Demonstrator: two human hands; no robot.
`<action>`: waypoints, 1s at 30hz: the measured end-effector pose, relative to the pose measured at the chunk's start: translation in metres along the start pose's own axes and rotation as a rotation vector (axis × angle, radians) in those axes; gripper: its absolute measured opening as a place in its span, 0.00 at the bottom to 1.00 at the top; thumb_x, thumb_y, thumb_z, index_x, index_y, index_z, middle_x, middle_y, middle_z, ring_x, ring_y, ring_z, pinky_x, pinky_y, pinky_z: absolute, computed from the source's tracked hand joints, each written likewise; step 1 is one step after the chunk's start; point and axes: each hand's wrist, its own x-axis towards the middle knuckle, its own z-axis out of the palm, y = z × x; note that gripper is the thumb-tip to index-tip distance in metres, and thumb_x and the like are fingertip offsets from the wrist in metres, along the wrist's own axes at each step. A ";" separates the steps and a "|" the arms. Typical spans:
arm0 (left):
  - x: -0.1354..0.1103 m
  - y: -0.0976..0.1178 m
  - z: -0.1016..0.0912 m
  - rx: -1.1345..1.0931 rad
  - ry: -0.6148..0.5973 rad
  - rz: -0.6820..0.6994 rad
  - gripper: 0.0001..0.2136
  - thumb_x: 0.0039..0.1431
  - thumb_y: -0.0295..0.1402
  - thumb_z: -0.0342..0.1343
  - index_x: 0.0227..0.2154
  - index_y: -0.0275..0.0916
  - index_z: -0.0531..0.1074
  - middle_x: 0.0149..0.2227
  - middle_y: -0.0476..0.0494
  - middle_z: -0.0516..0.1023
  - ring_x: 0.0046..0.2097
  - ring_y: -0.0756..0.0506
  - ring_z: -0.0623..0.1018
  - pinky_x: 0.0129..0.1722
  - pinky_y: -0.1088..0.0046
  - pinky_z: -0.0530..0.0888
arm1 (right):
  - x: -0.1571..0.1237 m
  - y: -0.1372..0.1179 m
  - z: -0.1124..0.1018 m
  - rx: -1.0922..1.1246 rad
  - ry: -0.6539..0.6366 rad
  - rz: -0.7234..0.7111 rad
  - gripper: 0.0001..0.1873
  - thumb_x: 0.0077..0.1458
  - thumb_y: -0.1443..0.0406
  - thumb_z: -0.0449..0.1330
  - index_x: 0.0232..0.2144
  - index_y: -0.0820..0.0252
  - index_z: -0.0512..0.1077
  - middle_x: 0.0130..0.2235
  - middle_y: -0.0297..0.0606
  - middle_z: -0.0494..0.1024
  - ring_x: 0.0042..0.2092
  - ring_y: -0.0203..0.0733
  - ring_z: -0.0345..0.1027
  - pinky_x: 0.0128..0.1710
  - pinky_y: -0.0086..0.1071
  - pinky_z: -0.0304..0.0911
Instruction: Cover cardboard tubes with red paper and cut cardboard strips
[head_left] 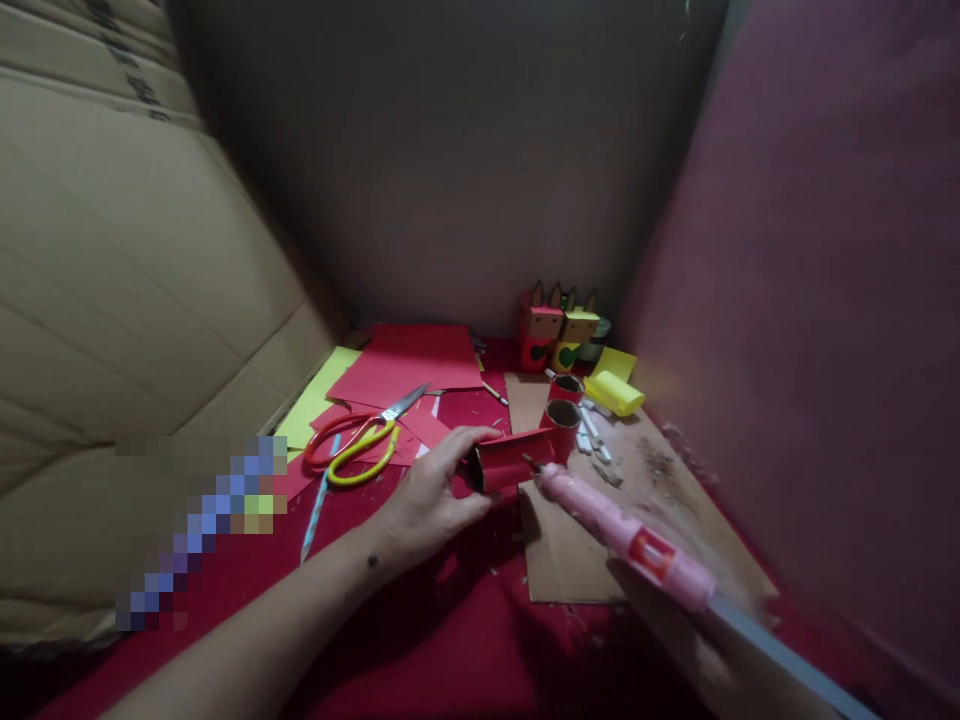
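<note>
My left hand [431, 490] grips a red paper-covered cardboard tube [510, 460] lying on its side on a brown cardboard sheet [562, 550]. A pink glue gun [622, 530] points its nozzle at the tube's right end. My right hand [694, 640] is blurred at the lower right, closed around the gun's rear. Just behind the tube stand two more red-wrapped tubes [564, 405], upright and open at the top.
Red-and-yellow scissors [360, 440] lie on red paper sheets [412, 370] and a yellow sheet [319, 405]. Two animal-shaped tube figures [556, 335] stand at the back. A yellow roll [615, 393] and white glue sticks [592, 435] lie to the right. Cardboard walls enclose the red-covered table [420, 620].
</note>
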 end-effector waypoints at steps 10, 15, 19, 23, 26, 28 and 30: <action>-0.001 -0.002 0.001 0.191 0.068 0.258 0.19 0.54 0.30 0.56 0.49 0.42 0.62 0.47 0.41 0.70 0.46 0.46 0.73 0.44 0.67 0.72 | 0.033 0.018 0.024 -0.513 -0.135 -0.397 0.18 0.60 0.61 0.48 0.52 0.44 0.65 0.43 0.35 0.76 0.46 0.44 0.70 0.40 0.34 0.71; -0.001 -0.004 0.001 0.228 0.077 0.282 0.19 0.54 0.27 0.54 0.50 0.41 0.61 0.46 0.41 0.70 0.45 0.46 0.73 0.44 0.66 0.72 | 0.007 0.003 0.024 -0.563 -0.034 -0.446 0.15 0.58 0.60 0.53 0.48 0.50 0.66 0.48 0.40 0.71 0.45 0.43 0.68 0.40 0.38 0.69; -0.001 -0.004 0.001 0.260 0.079 0.294 0.19 0.54 0.26 0.53 0.50 0.41 0.61 0.46 0.41 0.70 0.46 0.46 0.72 0.45 0.66 0.72 | -0.001 -0.009 0.028 -0.579 -0.003 -0.452 0.15 0.59 0.60 0.53 0.47 0.57 0.66 0.50 0.42 0.68 0.45 0.42 0.66 0.43 0.42 0.66; -0.002 -0.004 0.002 0.284 0.078 0.312 0.18 0.56 0.27 0.52 0.50 0.41 0.60 0.47 0.40 0.69 0.47 0.46 0.72 0.46 0.66 0.71 | 0.002 -0.011 0.031 -0.593 0.012 -0.462 0.15 0.58 0.60 0.53 0.47 0.58 0.66 0.50 0.42 0.69 0.45 0.42 0.67 0.43 0.42 0.66; -0.002 -0.006 0.002 0.288 0.077 0.325 0.19 0.55 0.26 0.53 0.50 0.40 0.60 0.47 0.40 0.69 0.48 0.46 0.71 0.47 0.66 0.70 | 0.003 -0.011 0.030 -0.605 0.018 -0.469 0.14 0.59 0.60 0.53 0.47 0.56 0.67 0.50 0.42 0.68 0.45 0.42 0.66 0.43 0.41 0.66; -0.002 -0.007 0.002 0.284 0.080 0.324 0.20 0.54 0.23 0.53 0.50 0.40 0.60 0.47 0.41 0.68 0.49 0.46 0.70 0.48 0.67 0.70 | 0.002 -0.012 0.030 -0.611 0.023 -0.474 0.14 0.58 0.59 0.53 0.46 0.53 0.67 0.50 0.42 0.69 0.45 0.42 0.66 0.42 0.40 0.67; -0.003 -0.008 0.002 0.279 0.087 0.322 0.22 0.52 0.21 0.53 0.50 0.40 0.60 0.48 0.41 0.68 0.49 0.46 0.70 0.49 0.67 0.69 | 0.001 -0.014 0.030 -0.616 0.028 -0.476 0.14 0.58 0.60 0.54 0.48 0.48 0.67 0.48 0.41 0.71 0.45 0.43 0.68 0.40 0.39 0.69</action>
